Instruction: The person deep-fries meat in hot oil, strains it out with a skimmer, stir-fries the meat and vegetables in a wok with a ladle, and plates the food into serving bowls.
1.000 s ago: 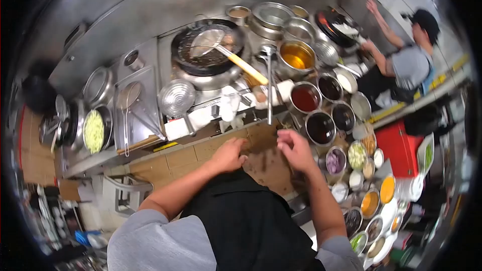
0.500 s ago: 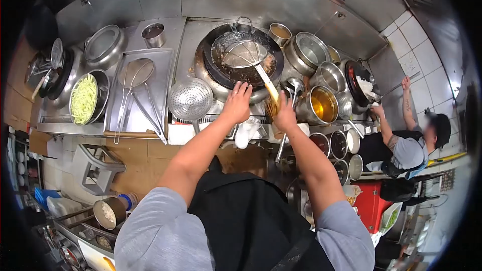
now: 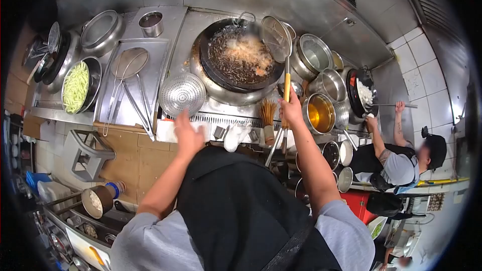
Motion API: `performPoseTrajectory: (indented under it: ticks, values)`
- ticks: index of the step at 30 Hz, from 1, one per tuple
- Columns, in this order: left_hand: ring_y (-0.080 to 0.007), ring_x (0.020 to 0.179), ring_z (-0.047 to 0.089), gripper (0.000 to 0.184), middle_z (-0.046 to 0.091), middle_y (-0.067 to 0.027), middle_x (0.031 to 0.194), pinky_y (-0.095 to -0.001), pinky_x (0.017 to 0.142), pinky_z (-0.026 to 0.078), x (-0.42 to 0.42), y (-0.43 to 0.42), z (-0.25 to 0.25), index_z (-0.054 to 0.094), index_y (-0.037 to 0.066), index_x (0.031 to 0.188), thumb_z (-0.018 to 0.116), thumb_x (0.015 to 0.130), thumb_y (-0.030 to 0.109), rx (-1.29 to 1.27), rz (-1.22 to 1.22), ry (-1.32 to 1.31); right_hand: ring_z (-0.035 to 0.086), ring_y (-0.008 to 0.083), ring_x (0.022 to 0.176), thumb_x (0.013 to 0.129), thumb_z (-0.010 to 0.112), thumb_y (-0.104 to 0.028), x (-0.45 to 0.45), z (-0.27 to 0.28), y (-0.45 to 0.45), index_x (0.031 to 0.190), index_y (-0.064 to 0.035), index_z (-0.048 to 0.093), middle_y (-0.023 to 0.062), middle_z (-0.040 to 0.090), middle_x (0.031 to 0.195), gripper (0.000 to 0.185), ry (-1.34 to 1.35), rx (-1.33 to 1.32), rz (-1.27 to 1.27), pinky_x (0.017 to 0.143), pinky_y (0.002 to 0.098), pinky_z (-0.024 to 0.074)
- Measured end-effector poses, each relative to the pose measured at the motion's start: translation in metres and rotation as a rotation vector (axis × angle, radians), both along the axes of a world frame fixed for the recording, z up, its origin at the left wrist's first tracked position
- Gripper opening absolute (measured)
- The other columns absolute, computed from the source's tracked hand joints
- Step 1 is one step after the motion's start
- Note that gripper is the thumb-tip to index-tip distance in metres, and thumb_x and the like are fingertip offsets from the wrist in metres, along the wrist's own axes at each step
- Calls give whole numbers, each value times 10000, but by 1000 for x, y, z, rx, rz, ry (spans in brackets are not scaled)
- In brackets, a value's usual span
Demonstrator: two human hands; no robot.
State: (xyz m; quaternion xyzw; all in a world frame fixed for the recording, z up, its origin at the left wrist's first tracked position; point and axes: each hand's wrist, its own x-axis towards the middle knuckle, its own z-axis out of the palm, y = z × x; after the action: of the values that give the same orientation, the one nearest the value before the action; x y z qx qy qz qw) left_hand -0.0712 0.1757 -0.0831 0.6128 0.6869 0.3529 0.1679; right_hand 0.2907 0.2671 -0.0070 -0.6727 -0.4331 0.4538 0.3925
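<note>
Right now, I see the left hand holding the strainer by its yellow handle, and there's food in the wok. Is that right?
Not quite: the head view shows the right hand holding the strainer by its yellow handle. There is food in the wok, as you say.

The right hand [image 3: 291,110] is now gripping the yellow handle [image 3: 287,88] of the mesh strainer [image 3: 276,39]. No longer lying across the wok [image 3: 236,87], the strainer is tilting steeply at its right side, and food [image 3: 251,55] is now frothing uncovered. Having left the wok's near edge, the left hand [image 3: 190,138] is hovering by the perforated skimmer [image 3: 182,94]. The co-worker's raised hand [image 3: 400,106] is sitting lower.
</note>
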Motion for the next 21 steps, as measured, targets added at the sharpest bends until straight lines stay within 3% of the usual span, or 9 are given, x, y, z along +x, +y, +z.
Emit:
performPoseTrajectory:
  ticks: [1, 3, 4, 6, 7, 9, 10, 16, 21]
  values:
    - [-433, 1259, 444, 769, 439, -296, 1372, -496, 1069, 368, -11, -14, -10, 394, -79, 1385, 738, 736, 148, -125, 139, -24, 487, 130, 581, 861, 438, 71, -3, 2, -3, 1563, -238, 186, 84, 592, 971, 807, 8, -8, 8, 489, 279, 439]
    - [-388, 1168, 533, 634, 516, -244, 1243, -505, 985, 451, -30, -30, -57, 441, -35, 1338, 718, 819, 200, -326, 345, -147, 510, 130, 568, 876, 492, 38, -11, 5, 4, 1530, -173, 272, 120, 592, 957, 722, 341, -61, 5, 461, 285, 455]
    - [-388, 1168, 533, 634, 516, -244, 1243, -505, 985, 451, -39, -33, -51, 441, -35, 1338, 718, 819, 200, -310, 366, -134, 499, 145, 568, 880, 444, 48, -13, 4, 10, 1508, -164, 282, 152, 596, 988, 682, 411, -90, 41, 481, 288, 470]
    - [-274, 882, 622, 376, 566, -138, 1004, -432, 713, 537, -49, -34, -42, 501, 27, 1199, 652, 909, 211, -944, 332, -1369, 495, 147, 566, 873, 434, 54, -13, 2, 21, 1498, -159, 290, 168, 597, 999, 676, 565, -141, 75, 484, 285, 468]
    - [-274, 882, 622, 376, 566, -138, 1004, -432, 713, 537, -47, -34, -40, 501, 27, 1199, 652, 909, 211, -924, 340, -1364, 491, 149, 564, 866, 424, 60, -12, 0, 26, 1488, -155, 299, 184, 597, 1011, 670, 699, -206, 88, 488, 282, 467]
    - [-151, 606, 524, 159, 506, -43, 790, -292, 484, 430, -36, -31, -39, 511, 71, 1048, 594, 954, 169, -862, 327, -1390, 483, 153, 566, 859, 412, 59, -9, -3, 32, 1478, -146, 301, 212, 599, 1054, 661, 774, -253, 122, 495, 272, 464]
    - [-102, 535, 426, 112, 484, -15, 723, -249, 428, 321, -24, -30, -27, 499, 73, 971, 584, 954, 145, -773, 363, -1311, 480, 147, 568, 863, 412, 55, -6, -5, 33, 1474, -138, 302, 218, 600, 1069, 650, 821, -273, 181, 500, 263, 462]
    - [-79, 523, 422, 116, 467, 6, 717, -246, 416, 329, 8, -36, 19, 507, 59, 965, 597, 939, 126, -619, 319, -1099, 469, 115, 620, 893, 438, 13, 10, -8, 28, 1487, -155, 286, 235, 567, 1188, 636, 1089, -411, 410, 527, 228, 458]
    - [-72, 512, 417, 113, 472, 7, 733, -229, 424, 331, 20, -35, 48, 533, 56, 991, 599, 924, 119, -542, 316, -1024, 460, 110, 633, 887, 447, 0, 27, -8, 9, 1487, -143, 280, 228, 539, 1229, 639, 1148, -443, 462, 536, 231, 461]
